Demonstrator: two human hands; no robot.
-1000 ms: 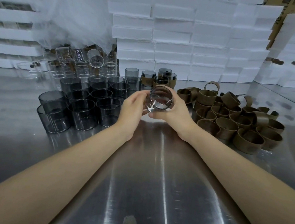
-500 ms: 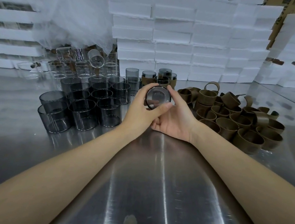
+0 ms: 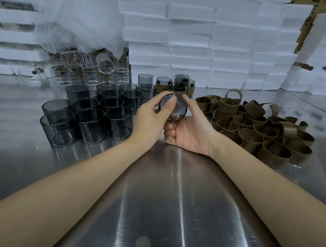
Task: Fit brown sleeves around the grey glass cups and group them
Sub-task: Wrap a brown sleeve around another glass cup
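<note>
You cannot see the body of the grey cup (image 3: 172, 107) you are holding: only 1 round glass end faces you, ringed by a dark edge, and your 2 hands cover the rest. Whether a brown sleeve is around it cannot be told.

Your left hand (image 3: 149, 118) grips the cup from its left, fingers curled over the top edge and the thumb (image 3: 172, 100) lying flat across the glass face. Your right hand (image 3: 190, 131) cradles it from below and the right, palm up. Its fingers (image 3: 170, 132) are bunched together under the cup, and its thumb rests on the upper right rim. The cup is raised off the steel table (image 3: 171, 202).

Left of the cup, the bare grey cups (image 3: 92, 117) stand packed together, some stacked. Right of it lies the heap of brown sleeves (image 3: 255, 130), several tipped or overlapping. Just behind it stand the sleeved cups (image 3: 177, 85), partly hidden by your fingers.

Behind and left of the cup, clear glassware (image 3: 88, 70) sits under a plastic sheet (image 3: 84, 19), too hazy to make out piece by piece. White foam blocks (image 3: 191, 47) are stacked behind the cup.
</note>
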